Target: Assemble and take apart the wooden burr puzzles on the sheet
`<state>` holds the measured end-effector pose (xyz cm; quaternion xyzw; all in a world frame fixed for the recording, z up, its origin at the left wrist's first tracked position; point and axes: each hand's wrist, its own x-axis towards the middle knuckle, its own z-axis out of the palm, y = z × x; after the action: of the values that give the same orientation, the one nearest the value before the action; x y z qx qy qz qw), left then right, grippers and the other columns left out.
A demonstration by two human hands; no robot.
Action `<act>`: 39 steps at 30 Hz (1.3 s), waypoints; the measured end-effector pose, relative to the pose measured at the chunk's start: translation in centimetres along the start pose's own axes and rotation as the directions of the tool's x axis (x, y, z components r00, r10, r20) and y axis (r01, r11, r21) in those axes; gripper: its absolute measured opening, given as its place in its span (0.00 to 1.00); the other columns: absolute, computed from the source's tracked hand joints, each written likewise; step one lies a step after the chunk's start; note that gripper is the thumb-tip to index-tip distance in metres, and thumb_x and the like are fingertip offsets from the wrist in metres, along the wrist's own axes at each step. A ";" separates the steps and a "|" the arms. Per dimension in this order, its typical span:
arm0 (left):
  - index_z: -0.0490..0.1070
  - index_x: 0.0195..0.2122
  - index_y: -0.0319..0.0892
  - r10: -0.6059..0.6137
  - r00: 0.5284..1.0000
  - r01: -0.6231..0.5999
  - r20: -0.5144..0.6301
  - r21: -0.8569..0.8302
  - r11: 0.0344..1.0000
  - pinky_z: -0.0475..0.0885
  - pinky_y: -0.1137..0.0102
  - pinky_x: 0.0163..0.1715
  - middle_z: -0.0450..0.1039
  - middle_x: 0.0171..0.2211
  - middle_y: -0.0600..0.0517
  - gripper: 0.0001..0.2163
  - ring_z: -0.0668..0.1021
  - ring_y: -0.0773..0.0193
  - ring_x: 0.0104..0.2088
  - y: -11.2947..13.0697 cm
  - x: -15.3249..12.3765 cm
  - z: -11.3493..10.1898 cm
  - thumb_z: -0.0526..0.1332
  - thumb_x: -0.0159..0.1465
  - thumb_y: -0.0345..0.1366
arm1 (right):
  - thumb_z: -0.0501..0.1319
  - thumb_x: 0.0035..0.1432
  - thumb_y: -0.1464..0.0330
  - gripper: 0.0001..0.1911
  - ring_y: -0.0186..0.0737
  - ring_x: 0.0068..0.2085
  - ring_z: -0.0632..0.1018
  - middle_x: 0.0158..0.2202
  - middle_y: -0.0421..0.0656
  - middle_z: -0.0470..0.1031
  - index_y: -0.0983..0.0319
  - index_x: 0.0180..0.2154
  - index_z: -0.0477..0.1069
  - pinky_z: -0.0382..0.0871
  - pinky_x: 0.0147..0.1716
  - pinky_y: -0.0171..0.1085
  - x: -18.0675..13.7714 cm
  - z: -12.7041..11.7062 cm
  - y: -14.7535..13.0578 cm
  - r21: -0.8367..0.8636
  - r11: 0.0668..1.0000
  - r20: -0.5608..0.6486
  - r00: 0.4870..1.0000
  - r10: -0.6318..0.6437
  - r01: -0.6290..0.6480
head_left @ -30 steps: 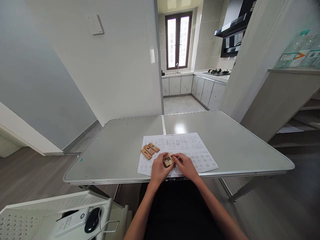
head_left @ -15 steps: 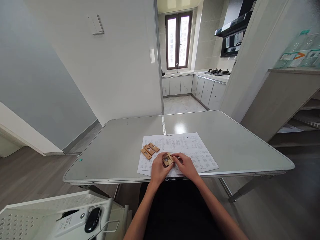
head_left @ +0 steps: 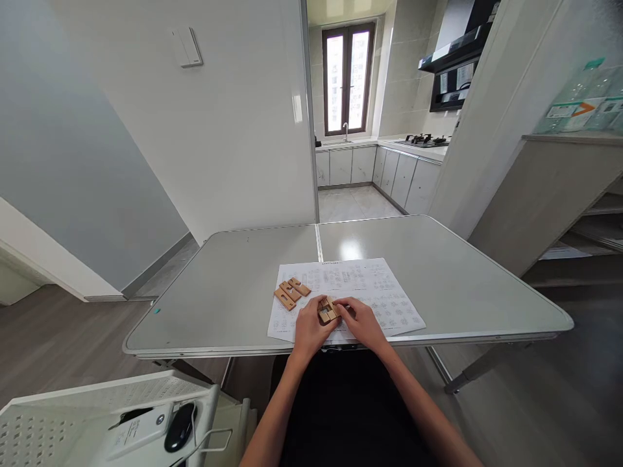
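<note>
Along the table's point(head_left: 467, 285) right and far edges a hand could pass freely. At mid front edge, the left hand point(head_left: 310, 325) and right hand point(head_left: 363, 324), around the blocks point(head_left: 329, 314), block passage; just left, slats point(head_left: 290, 291) obstruct a low sweep.

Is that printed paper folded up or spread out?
Spread out: the paper lies flat on the table, rows of printed drawings showing, with three wooden pieces on it. The hands hide part of its near side.

A grey desk point(head_left: 467, 285) carries a printed paper point(head_left: 365, 279) at its near edge, three flat wooden blocks point(head_left: 295, 296) side by side on that paper, and a small green scrap point(head_left: 156, 311) near its left edge.
</note>
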<state>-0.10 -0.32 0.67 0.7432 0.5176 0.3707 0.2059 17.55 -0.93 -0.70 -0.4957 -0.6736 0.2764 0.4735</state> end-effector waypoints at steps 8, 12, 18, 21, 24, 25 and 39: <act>0.69 0.56 0.49 0.016 1.000 -0.016 -0.001 -0.004 1.000 0.76 0.56 0.51 0.79 0.53 0.48 0.23 0.81 0.49 0.53 0.3 -0.2 -0.2 0.71 0.61 0.40 | 0.56 0.70 0.59 0.15 0.49 0.47 0.82 0.46 0.46 0.83 0.56 0.47 0.79 0.75 0.50 0.46 0.0 0.0 0.3 0.005 1.000 -0.011 1.000 0.007 -0.007; 0.69 0.56 0.49 0.012 1.000 -0.012 -0.016 -0.046 0.999 0.76 0.57 0.51 0.78 0.53 0.48 0.22 0.80 0.50 0.54 0.4 -0.3 -0.2 0.71 0.61 0.39 | 0.56 0.70 0.59 0.15 0.49 0.47 0.82 0.46 0.46 0.83 0.56 0.47 0.79 0.75 0.49 0.47 0.0 0.1 0.4 0.010 1.000 -0.021 1.000 0.010 -0.010; 0.68 0.56 0.49 -0.021 0.996 0.014 -0.084 -0.082 0.997 0.77 0.60 0.50 0.77 0.54 0.48 0.22 0.80 0.52 0.54 0.6 -0.3 -0.4 0.70 0.62 0.39 | 0.56 0.70 0.59 0.15 0.49 0.46 0.82 0.46 0.47 0.83 0.57 0.46 0.78 0.76 0.47 0.46 0.1 0.2 0.2 0.022 1.000 -0.032 0.999 0.016 -0.015; 0.68 0.57 0.48 -0.074 0.985 0.057 -0.155 -0.111 0.992 0.78 0.61 0.48 0.77 0.55 0.47 0.22 0.81 0.52 0.53 0.6 -0.3 -0.5 0.70 0.63 0.42 | 0.56 0.70 0.58 0.16 0.49 0.44 0.82 0.46 0.48 0.83 0.58 0.46 0.78 0.77 0.44 0.45 0.1 0.2 0.2 0.023 1.000 -0.041 0.999 0.022 -0.021; 0.68 0.58 0.49 -0.131 0.969 0.110 -0.208 -0.112 0.988 0.78 0.60 0.48 0.77 0.55 0.46 0.23 0.81 0.51 0.53 0.5 -0.3 -0.8 0.70 0.63 0.45 | 0.56 0.69 0.57 0.16 0.49 0.44 0.82 0.45 0.48 0.84 0.58 0.46 0.79 0.77 0.44 0.46 0.2 0.2 0.2 0.020 0.999 -0.049 0.998 0.028 -0.027; 0.68 0.58 0.49 -0.143 0.965 0.123 -0.221 -0.103 0.987 0.78 0.60 0.49 0.77 0.55 0.46 0.23 0.81 0.51 0.53 0.3 -0.4 -1.0 0.70 0.63 0.46 | 0.57 0.69 0.57 0.16 0.49 0.44 0.82 0.45 0.48 0.84 0.58 0.46 0.79 0.77 0.44 0.46 0.2 0.2 0.2 0.019 0.999 -0.050 0.998 0.029 -0.028; 0.66 0.60 0.47 -0.110 0.871 0.227 -0.480 0.194 0.954 0.75 0.55 0.55 0.74 0.56 0.45 0.24 0.78 0.49 0.55 -4.8 -0.8 -7.9 0.66 0.65 0.46 | 0.56 0.70 0.56 0.17 0.48 0.43 0.82 0.46 0.47 0.83 0.57 0.46 0.79 0.76 0.42 0.44 0.0 0.0 -0.1 0.034 0.998 -0.040 0.998 0.056 -0.054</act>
<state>-9.28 0.15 2.17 0.6042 0.6563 0.4515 0.0152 17.51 -0.99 -0.57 -0.5119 -0.6452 0.2899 0.4875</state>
